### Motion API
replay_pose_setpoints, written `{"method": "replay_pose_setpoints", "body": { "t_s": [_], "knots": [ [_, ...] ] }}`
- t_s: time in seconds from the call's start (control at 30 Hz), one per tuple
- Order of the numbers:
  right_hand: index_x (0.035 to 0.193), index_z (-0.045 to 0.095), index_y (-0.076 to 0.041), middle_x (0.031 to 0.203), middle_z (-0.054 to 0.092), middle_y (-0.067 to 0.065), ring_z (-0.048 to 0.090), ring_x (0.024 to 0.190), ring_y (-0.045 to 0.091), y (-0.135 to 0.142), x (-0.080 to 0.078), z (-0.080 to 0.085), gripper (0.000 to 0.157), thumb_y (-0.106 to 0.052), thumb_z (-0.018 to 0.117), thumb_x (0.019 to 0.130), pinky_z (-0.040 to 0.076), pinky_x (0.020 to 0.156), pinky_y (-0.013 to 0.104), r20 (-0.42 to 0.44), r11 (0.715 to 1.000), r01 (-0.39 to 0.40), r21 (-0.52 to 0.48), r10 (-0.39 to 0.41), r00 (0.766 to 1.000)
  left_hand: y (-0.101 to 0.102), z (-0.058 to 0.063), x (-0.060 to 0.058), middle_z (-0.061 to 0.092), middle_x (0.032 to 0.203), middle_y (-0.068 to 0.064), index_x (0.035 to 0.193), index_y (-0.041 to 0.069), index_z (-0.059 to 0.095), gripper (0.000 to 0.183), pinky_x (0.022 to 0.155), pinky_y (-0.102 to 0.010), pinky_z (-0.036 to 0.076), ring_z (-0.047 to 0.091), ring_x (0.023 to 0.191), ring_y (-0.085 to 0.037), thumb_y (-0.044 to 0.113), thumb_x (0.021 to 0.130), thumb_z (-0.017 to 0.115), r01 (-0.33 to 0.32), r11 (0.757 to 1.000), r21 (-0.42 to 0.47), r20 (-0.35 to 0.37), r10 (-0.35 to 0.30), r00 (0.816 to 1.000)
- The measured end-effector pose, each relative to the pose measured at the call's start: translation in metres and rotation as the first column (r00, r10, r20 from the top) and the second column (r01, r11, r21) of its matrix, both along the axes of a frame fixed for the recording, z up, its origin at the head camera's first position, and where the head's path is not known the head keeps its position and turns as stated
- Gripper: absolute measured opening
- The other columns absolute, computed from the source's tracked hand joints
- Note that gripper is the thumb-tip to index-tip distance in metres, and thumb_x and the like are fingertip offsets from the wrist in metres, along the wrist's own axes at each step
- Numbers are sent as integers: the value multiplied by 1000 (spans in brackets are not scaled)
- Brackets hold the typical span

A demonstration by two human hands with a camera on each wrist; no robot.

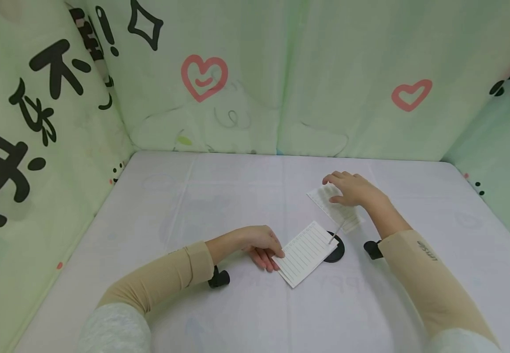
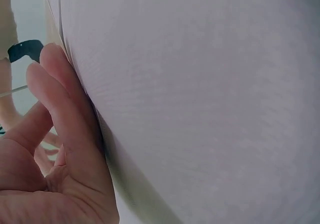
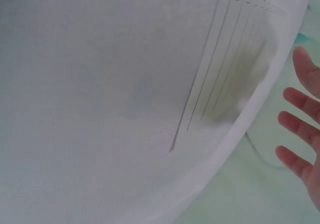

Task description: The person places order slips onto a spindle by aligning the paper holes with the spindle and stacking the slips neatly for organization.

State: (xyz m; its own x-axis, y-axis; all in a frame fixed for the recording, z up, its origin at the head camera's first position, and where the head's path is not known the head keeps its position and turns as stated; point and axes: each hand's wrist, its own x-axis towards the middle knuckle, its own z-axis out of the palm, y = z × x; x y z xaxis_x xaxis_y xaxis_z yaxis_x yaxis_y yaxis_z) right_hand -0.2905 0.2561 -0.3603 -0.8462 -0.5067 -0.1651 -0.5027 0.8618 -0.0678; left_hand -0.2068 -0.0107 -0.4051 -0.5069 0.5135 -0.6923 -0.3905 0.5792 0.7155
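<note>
In the head view my left hand point(image 1: 264, 246) pinches the near-left corner of a small stack of white lined cards point(image 1: 305, 255). The far-right end of the stack lies over a black round base point(image 1: 336, 251), where a thin upright metal rod point(image 1: 336, 232) stands like a bill spike. Farther back, my right hand point(image 1: 351, 189) hovers with spread fingers above another lined white sheet point(image 1: 336, 208) on the table. That sheet point(image 3: 225, 74) lies apart from the fingers point(image 3: 302, 126) in the right wrist view. The left fingers point(image 2: 65, 104) rest low against the tabletop in the left wrist view.
A white cloth covers the table point(image 1: 219, 196). Pale green curtains point(image 1: 246, 98) with printed hearts and black characters enclose its back and sides. Black wrist-worn devices sit under the left forearm point(image 1: 180, 267) and right forearm point(image 1: 426, 274), close to the tabletop.
</note>
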Motion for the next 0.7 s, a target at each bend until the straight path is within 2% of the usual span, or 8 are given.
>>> {"method": "replay_pose_setpoints", "body": {
  "t_s": [0.33, 0.7],
  "knots": [
    [127, 46, -11, 133, 40, 15, 36, 120, 37, -7, -20, -10, 46, -16, 65, 85, 24, 101, 57, -6, 992, 6, 128, -5, 1000, 0, 0, 0, 67, 66, -13, 88, 2, 64, 9, 42, -21, 48, 61, 47, -15, 10, 86, 62, 3, 1000, 1, 4, -3, 1000],
    [122, 47, -11, 131, 40, 15, 37, 119, 37, -8, -29, -14, 40, -17, 63, 86, 28, 98, 58, 15, 976, -18, 218, 15, 1000, 1, 1, 0, 67, 68, -14, 88, 2, 64, 8, 43, -20, 49, 61, 47, -14, 10, 86, 62, -2, 1000, -12, -5, 2, 1000]
  ]
}}
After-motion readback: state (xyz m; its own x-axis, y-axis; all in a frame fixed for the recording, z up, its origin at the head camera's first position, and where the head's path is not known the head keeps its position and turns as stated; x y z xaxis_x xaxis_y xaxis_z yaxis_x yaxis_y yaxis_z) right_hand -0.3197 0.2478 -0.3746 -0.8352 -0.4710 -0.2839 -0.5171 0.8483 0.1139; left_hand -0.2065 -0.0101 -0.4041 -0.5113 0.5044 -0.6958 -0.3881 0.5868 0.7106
